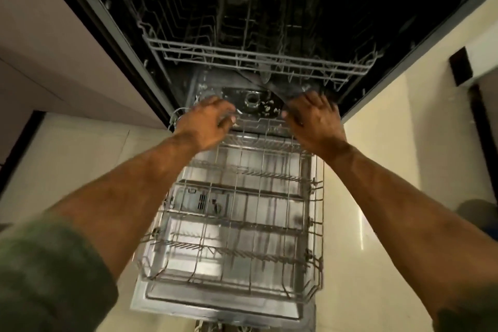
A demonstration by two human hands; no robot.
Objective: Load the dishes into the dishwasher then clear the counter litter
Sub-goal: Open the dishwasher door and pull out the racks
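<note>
The lower rack (pixel 237 218) is seen drawn out over the dishwasher (pixel 113 43) door. Its far edge is reached by the left hand (pixel 207 122) and right hand (pixel 314 121); fingers are curled, the grip blurred and not determinable. No dishes are seen.

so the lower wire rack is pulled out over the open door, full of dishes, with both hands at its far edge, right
Not quite. The head view shows the grey wire lower rack pulled out over the open steel dishwasher door but empty, with no dishes in it. The left hand and right hand are at its far edge.
</note>
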